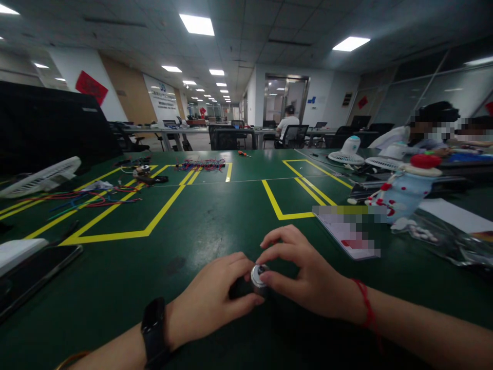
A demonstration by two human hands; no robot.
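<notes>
A small round silver metal part (258, 282), with a light ring on top and a dark centre, is held upright just over or on the green table. My left hand (215, 288) wraps its fingers and thumb around the part's side. Above it, my right hand (304, 272) reaches in from the right with thumb and index fingertip close together at the part's top. Whether a tiny piece sits between those fingertips is too small to tell. The other right fingers are bent and raised. Part of the metal piece is hidden by my fingers.
Yellow tape (111, 237) marks the green tabletop (215, 226). Coloured wires (103, 200) and a wire bundle (202, 164) lie left and ahead, near a screwdriver (243, 153). A phone (38, 272) is left; a notebook (346, 236) and blue bottle (410, 192) stand right. People sit beyond.
</notes>
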